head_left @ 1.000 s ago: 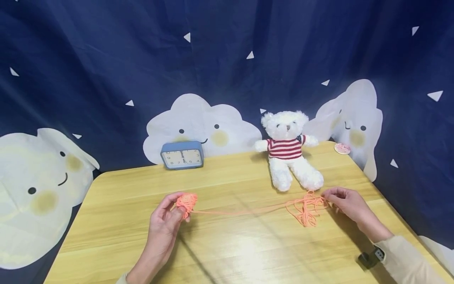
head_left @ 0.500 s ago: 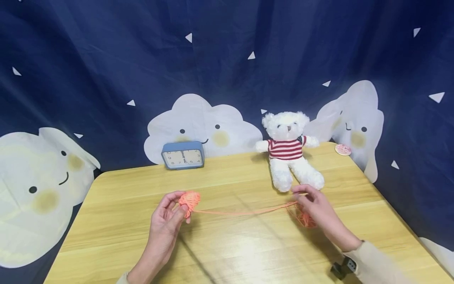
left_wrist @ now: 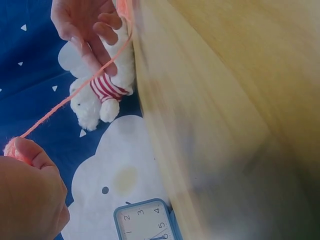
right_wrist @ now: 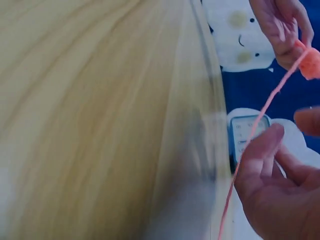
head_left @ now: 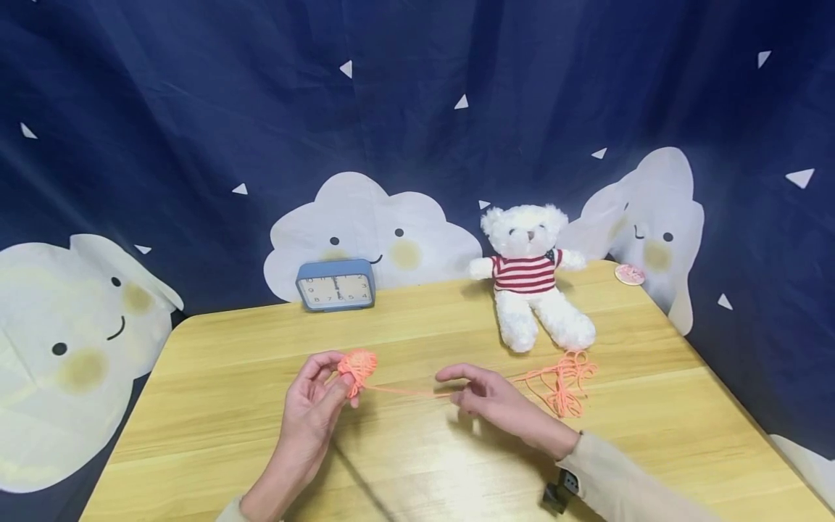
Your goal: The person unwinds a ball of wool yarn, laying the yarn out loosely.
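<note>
In the head view my left hand (head_left: 312, 406) pinches a small ball of orange yarn (head_left: 359, 367) between thumb and fingers, above the table. One strand (left_wrist: 75, 91) runs from the ball past my right hand (head_left: 499, 406) to a loose tangle of the same yarn (head_left: 565, 388) on the table at right. Seen in the right wrist view, the thumb and fingers of my right hand (right_wrist: 275, 195) are parted, and the strand passes along its fingers without being pinched. The yarn ball (right_wrist: 311, 65) shows there beside the fingers of my left hand (right_wrist: 280, 27).
A white teddy bear (head_left: 527, 275) in a striped shirt sits at the back right, just behind the yarn tangle. A blue alarm clock (head_left: 335, 286) stands at the back left. A pink round disc (head_left: 630, 273) lies by the table's (head_left: 215, 377) far right edge.
My right hand has moved left from the yarn tangle along the strand toward the ball, and its fingers have parted. The left hand has shifted slightly right, still holding the ball.
</note>
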Motion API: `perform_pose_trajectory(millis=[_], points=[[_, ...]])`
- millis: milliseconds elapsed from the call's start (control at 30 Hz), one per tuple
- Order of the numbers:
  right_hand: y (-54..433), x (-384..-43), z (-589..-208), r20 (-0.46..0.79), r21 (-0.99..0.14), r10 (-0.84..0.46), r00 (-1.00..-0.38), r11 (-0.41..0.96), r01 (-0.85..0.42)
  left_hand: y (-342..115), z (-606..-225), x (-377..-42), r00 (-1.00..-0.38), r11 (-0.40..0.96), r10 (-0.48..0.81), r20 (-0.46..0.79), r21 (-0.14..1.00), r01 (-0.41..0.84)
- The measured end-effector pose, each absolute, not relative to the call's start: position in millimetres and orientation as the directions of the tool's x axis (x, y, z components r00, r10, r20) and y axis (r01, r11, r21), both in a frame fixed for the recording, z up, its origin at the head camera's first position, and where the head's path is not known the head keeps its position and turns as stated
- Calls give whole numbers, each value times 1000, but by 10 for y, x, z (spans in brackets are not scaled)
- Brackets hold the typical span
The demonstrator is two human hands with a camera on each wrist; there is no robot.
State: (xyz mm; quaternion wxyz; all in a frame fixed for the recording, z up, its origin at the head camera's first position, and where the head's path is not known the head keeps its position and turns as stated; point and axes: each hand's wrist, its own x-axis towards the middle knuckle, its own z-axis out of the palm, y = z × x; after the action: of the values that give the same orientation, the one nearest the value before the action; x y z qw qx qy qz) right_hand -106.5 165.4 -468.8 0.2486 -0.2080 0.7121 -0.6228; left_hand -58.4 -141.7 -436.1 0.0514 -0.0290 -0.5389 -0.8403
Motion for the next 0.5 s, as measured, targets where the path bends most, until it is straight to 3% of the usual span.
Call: perform_pose_trajectory(millis=[233, 367, 500], points=[[1560, -1072, -4678, -115, -988, -705, -700, 155, 7, -1395, -4344, -592, -993, -400, -58, 100, 909, 115], [1674, -1035, -4588, -124, -984, -713, -690, 180, -9, -1388, -4330, -583, -992, -373, -78, 101, 920, 123], [1861, -1005, -4503, -84, -987, -686, -723, 159, -36, -1398, -4325, -566, -990, -365, -103, 96, 922, 127]])
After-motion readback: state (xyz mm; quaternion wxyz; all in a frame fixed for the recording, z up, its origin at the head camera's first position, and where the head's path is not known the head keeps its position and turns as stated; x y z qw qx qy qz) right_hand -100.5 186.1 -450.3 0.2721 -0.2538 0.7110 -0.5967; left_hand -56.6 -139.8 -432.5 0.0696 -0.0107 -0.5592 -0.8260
